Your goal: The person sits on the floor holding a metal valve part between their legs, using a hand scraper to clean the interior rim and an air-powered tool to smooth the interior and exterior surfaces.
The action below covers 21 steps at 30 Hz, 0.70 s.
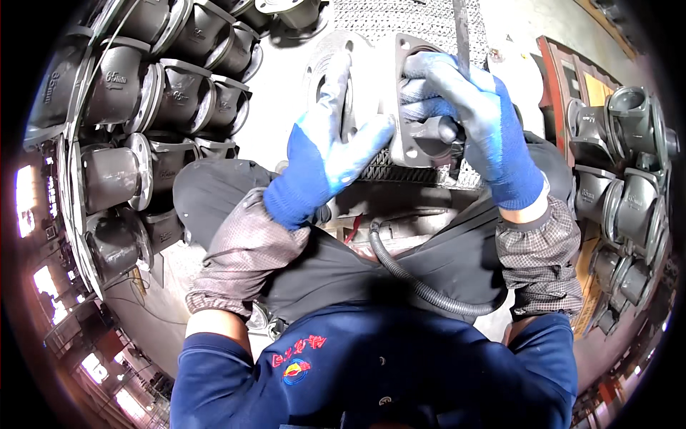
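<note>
A grey cast-metal valve body with a square flange on its right side and a round flange on its left stands in front of me on a perforated metal bench. Wearing a blue glove, my left hand lies along the round flange, fingers stretched out and thumb apart. My right hand, gloved alike, is closed with its fingers curled at the square flange's opening. A dark round-ended piece shows below those fingers; whether it is a tool or part of the casting, I cannot tell.
Similar grey castings are stacked on the left, and more stand on the right. A dark upright bar runs down to my right hand. A black corrugated hose loops across my lap. The bench's patterned metal top extends beyond the casting.
</note>
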### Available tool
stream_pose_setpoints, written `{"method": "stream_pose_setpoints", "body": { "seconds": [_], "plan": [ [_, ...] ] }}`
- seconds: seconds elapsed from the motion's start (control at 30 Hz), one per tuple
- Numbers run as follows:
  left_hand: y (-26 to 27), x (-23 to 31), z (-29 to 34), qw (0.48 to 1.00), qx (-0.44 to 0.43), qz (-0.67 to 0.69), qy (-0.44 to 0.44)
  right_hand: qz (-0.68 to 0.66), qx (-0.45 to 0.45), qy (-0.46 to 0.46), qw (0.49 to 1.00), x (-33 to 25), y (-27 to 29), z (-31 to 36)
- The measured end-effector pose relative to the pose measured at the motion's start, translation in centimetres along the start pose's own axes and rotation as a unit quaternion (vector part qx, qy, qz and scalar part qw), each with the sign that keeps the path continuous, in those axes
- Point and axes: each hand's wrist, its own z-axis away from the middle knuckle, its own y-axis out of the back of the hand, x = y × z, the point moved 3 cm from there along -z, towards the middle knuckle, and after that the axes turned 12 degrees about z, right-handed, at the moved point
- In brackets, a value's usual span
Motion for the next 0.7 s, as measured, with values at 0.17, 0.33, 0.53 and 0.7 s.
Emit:
{"method": "stream_pose_setpoints", "body": {
  "seconds": [0.17,0.33,0.53,0.7],
  "plan": [
    [1.9,-3.3,-1.0,0.997,-0.026,-0.058,-0.031,0.259,0.165,0.103,0.946,1.0,4.9,-0.4],
    [3.8,-6.0,-0.5,0.973,0.003,-0.154,-0.17,-0.042,0.224,-0.18,0.957,8.3,5.3,-1.3],
    [5.2,-10.1,1.0,0.997,0.047,0.042,0.037,-0.016,0.183,-0.224,0.957,11.6,-0.5,-2.1],
    [4.6,-8.9,0.9,0.813,0.196,0.489,0.249,-0.079,0.153,-0.138,0.975,10.7,-3.0,-3.0]
  ]
}}
